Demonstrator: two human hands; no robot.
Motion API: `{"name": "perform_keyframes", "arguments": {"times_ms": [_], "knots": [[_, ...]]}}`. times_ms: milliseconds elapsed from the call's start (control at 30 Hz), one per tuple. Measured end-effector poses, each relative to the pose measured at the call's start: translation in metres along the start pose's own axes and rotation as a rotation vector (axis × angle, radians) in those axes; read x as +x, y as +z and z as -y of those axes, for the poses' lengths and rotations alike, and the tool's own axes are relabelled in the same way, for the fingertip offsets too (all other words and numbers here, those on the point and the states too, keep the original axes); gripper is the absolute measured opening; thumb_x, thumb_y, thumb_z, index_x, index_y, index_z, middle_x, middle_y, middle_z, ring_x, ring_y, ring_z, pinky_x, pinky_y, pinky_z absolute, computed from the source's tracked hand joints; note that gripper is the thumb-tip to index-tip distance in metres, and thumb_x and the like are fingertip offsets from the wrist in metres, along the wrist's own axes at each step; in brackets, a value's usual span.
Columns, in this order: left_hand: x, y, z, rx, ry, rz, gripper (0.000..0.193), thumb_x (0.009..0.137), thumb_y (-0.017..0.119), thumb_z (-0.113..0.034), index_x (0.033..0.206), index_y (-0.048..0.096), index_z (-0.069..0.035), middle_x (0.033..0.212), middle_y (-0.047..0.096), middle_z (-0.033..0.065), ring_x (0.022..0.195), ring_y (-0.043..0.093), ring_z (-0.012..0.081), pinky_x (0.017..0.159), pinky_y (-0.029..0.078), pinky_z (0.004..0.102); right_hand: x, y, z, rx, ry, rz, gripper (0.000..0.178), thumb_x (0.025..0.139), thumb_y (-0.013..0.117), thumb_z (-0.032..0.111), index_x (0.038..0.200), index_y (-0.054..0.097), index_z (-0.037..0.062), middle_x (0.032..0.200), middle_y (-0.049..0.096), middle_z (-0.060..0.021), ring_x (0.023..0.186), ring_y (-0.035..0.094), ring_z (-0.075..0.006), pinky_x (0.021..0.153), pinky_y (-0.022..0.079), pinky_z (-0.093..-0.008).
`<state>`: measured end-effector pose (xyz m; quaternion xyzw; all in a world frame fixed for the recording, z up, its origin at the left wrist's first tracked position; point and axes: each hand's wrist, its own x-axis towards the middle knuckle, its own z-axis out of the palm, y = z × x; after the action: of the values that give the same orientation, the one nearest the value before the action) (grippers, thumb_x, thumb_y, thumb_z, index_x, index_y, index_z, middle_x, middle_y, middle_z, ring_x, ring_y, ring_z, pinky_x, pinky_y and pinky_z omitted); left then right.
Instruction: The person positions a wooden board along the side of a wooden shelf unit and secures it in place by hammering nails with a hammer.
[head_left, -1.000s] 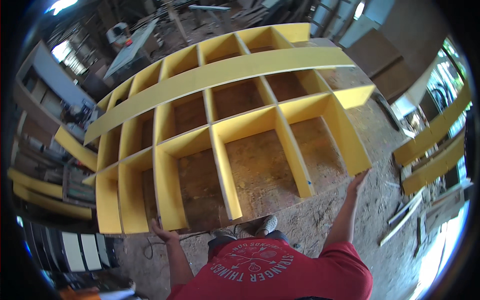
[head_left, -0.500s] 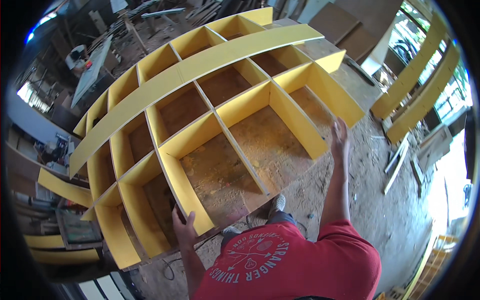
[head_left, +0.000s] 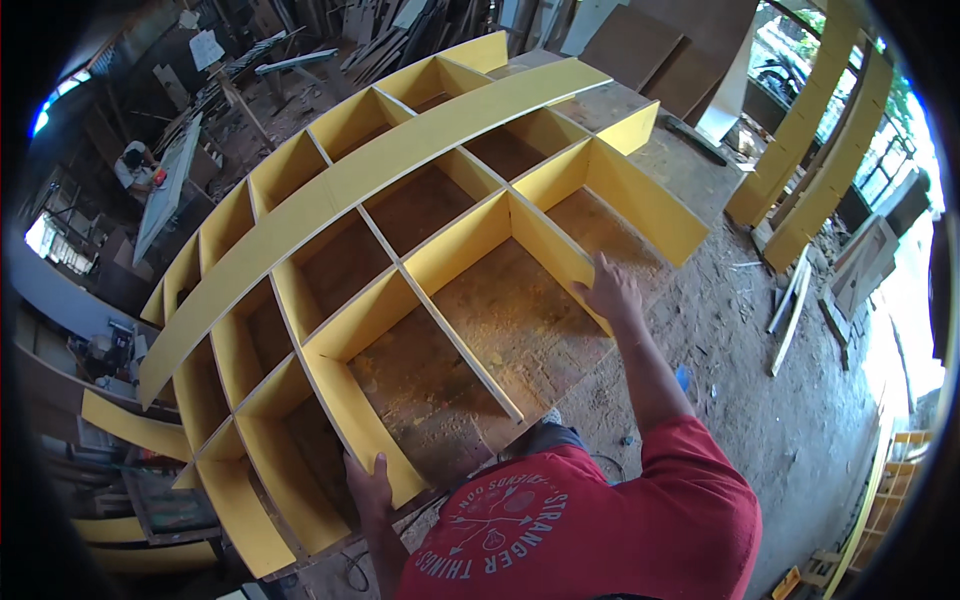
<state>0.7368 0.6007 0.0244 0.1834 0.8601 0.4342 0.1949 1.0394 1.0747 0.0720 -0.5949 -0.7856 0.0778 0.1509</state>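
A large grid of interlocked yellow boards [head_left: 460,247] stands on edge on a brown worktable [head_left: 480,300]. Across its top lies a long, curved yellow panel [head_left: 340,180]. At the near side, my left hand [head_left: 372,488] is closed around the end of one yellow board [head_left: 365,430], thumb on its inner face and fingers mostly hidden behind. My right hand [head_left: 614,293] is at the near end of another yellow board [head_left: 550,248], fingers spread and thumb over its top edge. Whether its palm presses on the board I cannot tell.
Curved yellow boards [head_left: 835,150] lean upright at the right. Scrap strips [head_left: 790,310] lie on the dusty floor. Brown sheets [head_left: 635,55] rest at the back. Another person [head_left: 135,165] is by a long pale panel [head_left: 170,195] at the far left. More yellow pieces [head_left: 135,425] are at left.
My right hand has come left and inward from beside the grid onto a board's near end. The left hand keeps its grip. The whole view has shifted slightly.
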Motion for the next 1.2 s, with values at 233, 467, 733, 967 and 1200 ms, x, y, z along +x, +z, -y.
{"name": "perform_keyframes", "arguments": {"times_ms": [233,467,733,967,1200], "knots": [[-0.009,-0.012,-0.018,0.140,0.006,-0.089,0.053,0.092,0.075,-0.020,0.138,0.057,0.000,0.120,0.073,0.0238,0.113,0.072,0.0368,0.096,0.055,0.0452,-0.007,0.010,0.014,0.007,0.061,0.206,0.040,0.101,0.062,0.038,0.137,0.060,0.0211,0.111,0.074,-0.0231,0.105,0.070,-0.0455,0.088,0.055,-0.0568],[-0.002,-0.019,-0.035,0.278,0.246,-0.266,0.064,0.090,0.078,-0.029,0.143,0.056,-0.001,0.134,0.065,0.0267,0.129,0.061,0.0438,0.109,0.049,0.0468,-0.009,0.032,-0.003,0.045,0.021,0.190,0.048,0.106,0.055,0.041,0.143,0.058,0.0111,0.130,0.068,-0.0262,0.120,0.063,-0.0488,0.098,0.049,-0.0576],[0.151,-0.094,-0.018,0.115,0.508,-0.372,0.027,0.092,0.075,-0.016,0.113,0.072,0.001,0.115,0.074,0.0210,0.112,0.071,0.0378,0.101,0.055,0.0442,-0.019,0.030,0.008,0.192,-0.155,-0.100,0.044,0.100,0.070,0.028,0.137,0.063,0.0056,0.129,0.069,-0.0201,0.121,0.064,-0.0420,0.104,0.049,-0.0507],[0.372,-0.121,0.014,0.068,0.467,-0.422,0.034,0.094,0.076,-0.022,0.118,0.071,0.001,0.111,0.075,0.0213,0.106,0.074,0.0324,0.095,0.057,0.0419,-0.170,0.057,0.130,0.282,-0.326,0.128,0.057,0.100,0.072,0.035,0.144,0.059,0.0005,0.133,0.068,-0.0229,0.129,0.062,-0.0392,0.108,0.047,-0.0475],[0.502,-0.108,0.019,-0.974,-0.128,-0.119,0.069,0.095,0.080,-0.042,0.137,0.059,0.008,0.135,0.067,0.0168,0.124,0.066,0.0304,0.101,0.057,0.0414,-0.200,0.033,0.195,0.397,0.035,0.379,0.047,0.105,0.060,0.045,0.128,0.070,0.0053,0.106,0.076,-0.0234,0.100,0.075,-0.0390,0.088,0.056,-0.0468]]}}
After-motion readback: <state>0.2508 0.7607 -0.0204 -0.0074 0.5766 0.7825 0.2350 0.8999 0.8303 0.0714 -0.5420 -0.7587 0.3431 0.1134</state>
